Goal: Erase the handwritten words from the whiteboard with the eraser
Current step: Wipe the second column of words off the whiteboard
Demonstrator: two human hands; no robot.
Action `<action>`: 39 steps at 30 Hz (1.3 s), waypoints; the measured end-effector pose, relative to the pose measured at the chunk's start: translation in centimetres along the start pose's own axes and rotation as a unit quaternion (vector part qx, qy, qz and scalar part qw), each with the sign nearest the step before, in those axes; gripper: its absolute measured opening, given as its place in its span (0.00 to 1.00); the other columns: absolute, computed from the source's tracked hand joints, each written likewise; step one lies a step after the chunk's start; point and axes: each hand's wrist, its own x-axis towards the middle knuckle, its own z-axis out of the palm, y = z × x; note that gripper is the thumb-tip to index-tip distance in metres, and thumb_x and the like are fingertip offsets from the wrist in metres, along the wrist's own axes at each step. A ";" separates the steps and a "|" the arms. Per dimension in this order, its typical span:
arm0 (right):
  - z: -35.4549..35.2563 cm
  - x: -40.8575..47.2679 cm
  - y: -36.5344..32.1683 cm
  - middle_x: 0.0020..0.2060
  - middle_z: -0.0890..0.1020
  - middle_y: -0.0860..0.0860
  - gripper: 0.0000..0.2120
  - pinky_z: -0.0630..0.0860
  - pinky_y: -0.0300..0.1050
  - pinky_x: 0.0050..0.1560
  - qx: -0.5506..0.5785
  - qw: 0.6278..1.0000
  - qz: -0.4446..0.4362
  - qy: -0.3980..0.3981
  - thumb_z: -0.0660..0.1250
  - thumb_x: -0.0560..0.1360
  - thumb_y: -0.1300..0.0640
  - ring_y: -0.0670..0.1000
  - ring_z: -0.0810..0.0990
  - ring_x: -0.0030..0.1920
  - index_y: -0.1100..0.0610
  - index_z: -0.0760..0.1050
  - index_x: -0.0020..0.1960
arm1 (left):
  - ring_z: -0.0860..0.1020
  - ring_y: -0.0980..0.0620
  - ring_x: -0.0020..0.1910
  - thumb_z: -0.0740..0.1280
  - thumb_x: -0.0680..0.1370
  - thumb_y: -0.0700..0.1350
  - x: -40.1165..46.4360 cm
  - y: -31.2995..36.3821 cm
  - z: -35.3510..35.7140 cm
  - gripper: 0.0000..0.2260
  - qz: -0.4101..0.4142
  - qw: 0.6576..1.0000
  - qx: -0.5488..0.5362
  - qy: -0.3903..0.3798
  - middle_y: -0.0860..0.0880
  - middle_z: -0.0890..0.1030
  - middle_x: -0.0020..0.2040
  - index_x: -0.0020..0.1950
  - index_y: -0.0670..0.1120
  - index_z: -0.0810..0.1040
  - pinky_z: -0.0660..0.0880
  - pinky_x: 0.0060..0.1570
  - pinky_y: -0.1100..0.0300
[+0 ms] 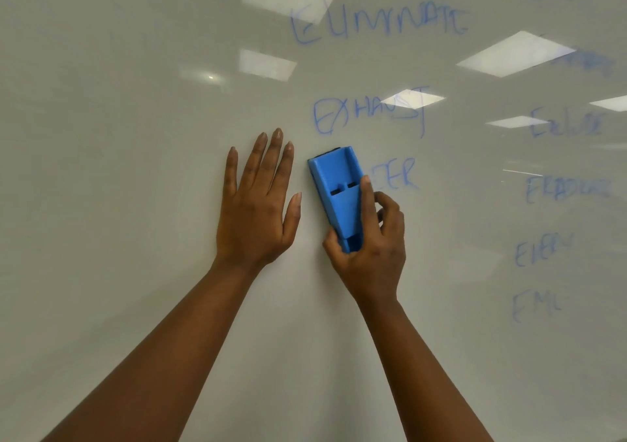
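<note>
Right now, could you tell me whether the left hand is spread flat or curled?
Spread flat: the left hand has straight, splayed fingers against the whiteboard.

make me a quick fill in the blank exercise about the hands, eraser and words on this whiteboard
1. The eraser is held by the ____ hand.
2. The left hand lies ____ against the whiteboard, fingers straight.
3. The eraser's plastic body is coloured ____.
4. The word straight above the eraser reads ____.

Missing words: right; flat; blue; EXHAUST
</note>
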 end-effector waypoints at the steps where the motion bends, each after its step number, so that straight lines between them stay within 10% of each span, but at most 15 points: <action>1: -0.1 -0.3 0.2 0.55 0.74 0.60 0.38 0.74 0.42 0.41 -0.003 1.000 -0.011 -0.004 0.72 0.64 0.53 0.51 0.69 0.52 0.62 0.63 0.70 | 0.57 0.42 0.74 0.49 0.79 0.51 0.0 0.0 0.0 0.26 0.000 1.000 0.002 0.000 0.40 0.60 0.75 0.74 0.40 0.60 0.50 0.72 0.43; 12: -0.4 0.0 1.7 0.56 0.72 0.60 0.38 0.73 0.40 0.42 0.019 0.994 0.094 0.049 0.73 0.65 0.58 0.52 0.71 0.52 0.60 0.62 0.71 | 0.57 0.42 0.75 0.52 0.78 0.49 -0.1 0.0 0.1 0.26 -0.001 1.000 0.010 0.002 0.40 0.60 0.75 0.75 0.40 0.60 0.49 0.72 0.43; 39: -0.7 -2.0 2.3 0.58 0.72 0.61 0.37 0.74 0.41 0.44 -0.013 0.999 0.048 -0.010 0.69 0.67 0.53 0.54 0.71 0.54 0.61 0.60 0.72 | 0.56 0.43 0.75 0.53 0.77 0.47 -0.3 0.0 0.2 0.27 -0.002 1.000 0.016 -0.004 0.41 0.59 0.75 0.75 0.40 0.58 0.50 0.72 0.42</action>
